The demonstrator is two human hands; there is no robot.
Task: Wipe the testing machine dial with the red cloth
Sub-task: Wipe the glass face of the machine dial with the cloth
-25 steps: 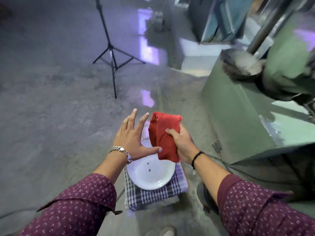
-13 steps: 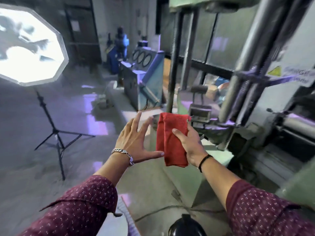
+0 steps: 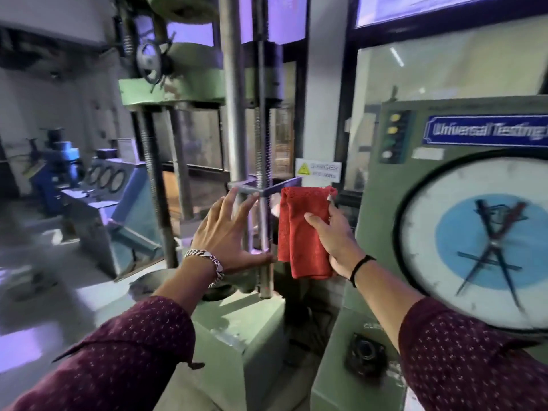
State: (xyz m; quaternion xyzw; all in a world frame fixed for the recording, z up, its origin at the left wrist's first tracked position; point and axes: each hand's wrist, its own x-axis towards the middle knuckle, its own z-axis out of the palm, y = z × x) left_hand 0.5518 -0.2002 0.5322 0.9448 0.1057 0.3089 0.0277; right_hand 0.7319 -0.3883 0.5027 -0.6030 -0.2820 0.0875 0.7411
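Workshop view swung up from floor: dial (image 3: 486, 241) now at 3 o'clock; right hand (image 3: 332, 238) clutches red cloth (image 3: 299, 232), left hand (image 3: 228, 232) splayed, empty; wiping imminent.

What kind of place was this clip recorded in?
Most likely a materials-testing lab or workshop. A green console carries a "Universal Testing" nameplate above a large dial, a tall load frame with steel columns stands beside it, and a blue machine with gauges sits further back.

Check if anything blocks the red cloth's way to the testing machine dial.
Nothing visible does. The red cloth, held in the right hand, hangs left of the dial; only open air and the cabinet's green edge lie between.
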